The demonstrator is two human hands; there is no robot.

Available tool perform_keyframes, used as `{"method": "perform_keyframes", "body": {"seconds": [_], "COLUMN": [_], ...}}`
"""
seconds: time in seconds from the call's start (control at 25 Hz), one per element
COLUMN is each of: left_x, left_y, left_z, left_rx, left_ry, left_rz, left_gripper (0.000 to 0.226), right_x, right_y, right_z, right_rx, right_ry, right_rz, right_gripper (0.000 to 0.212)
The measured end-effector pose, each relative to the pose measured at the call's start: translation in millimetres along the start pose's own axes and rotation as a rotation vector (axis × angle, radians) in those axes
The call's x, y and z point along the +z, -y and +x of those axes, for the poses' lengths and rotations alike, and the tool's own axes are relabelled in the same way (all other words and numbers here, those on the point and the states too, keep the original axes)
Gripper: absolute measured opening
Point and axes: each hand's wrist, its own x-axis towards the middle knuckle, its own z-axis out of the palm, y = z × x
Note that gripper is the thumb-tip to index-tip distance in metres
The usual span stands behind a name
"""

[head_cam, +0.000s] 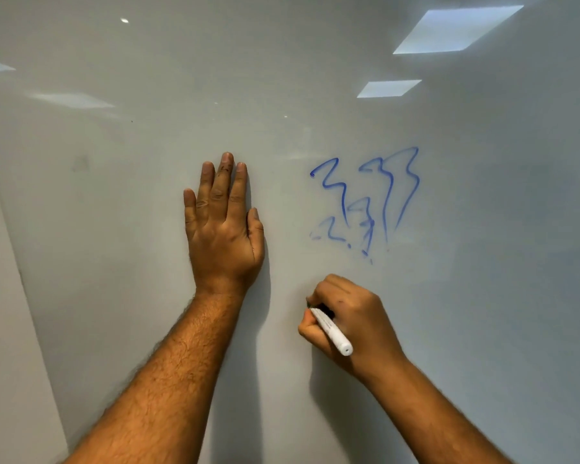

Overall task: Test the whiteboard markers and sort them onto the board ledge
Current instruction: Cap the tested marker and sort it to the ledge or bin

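At the far left a paler wall strip (4, 296) borders the whiteboard (114, 195), whose glossy surface fills nearly the whole view. A faint grey smudge (81, 163) sits on the board left of centre. Next comes the left hand (221, 226), laid flat on the board with fingers straight and close together, thumb alongside, holding nothing; its forearm runs down to the bottom edge and throws a shadow to its right. Further right, above the other hand, are blue scribbles (369, 199): several zigzag strokes, strong at the top and breaking into faint dashes and dots lower down. Below them the right hand (349, 316) has its fingers curled round a white marker (332, 333), pinching it near the tip. The tip end points up-left toward the board and is hidden by the fingers, so contact cannot be judged; the rounded back end points toward the camera. At the upper right, 2 bright ceiling-light reflections (456, 28) shine on the board.
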Motion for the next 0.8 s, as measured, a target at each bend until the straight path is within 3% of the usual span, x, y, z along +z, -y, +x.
{"method": "perform_keyframes", "body": {"seconds": [0.12,0.24,0.36,0.48,0.64,0.8], "left_x": [4,5,5,6,11,14], "left_y": [-10,-10,-3,-7,-34,-28], "left_z": [-13,-20,-24,-29,-53,-67], "left_rx": [-0.065,-0.051,-0.012,-0.031,-0.146,-0.074], "left_ry": [0.004,0.021,0.032,0.023,0.013,0.068], "left_rz": [-0.001,0.017,0.014,0.01,0.001,0.005], "left_gripper": [0.066,0.067,0.068,0.068,0.071,0.072], "right_x": [-10,-3,-3,-7,-12,-12], "right_y": [-1,-6,-22,-29,-24,-10], "right_z": [18,43,35,-4,-33,-24], "right_rx": [0.041,-0.083,-0.067,-0.042,0.336,0.226], "right_ry": [-0.208,-0.206,-0.335,-0.292,-0.282,-0.242], "right_rz": [0.029,-0.076,-0.117,-0.107,0.086,0.038], "right_gripper": [0.009,0.008,0.012,0.013,0.025,0.012]}}
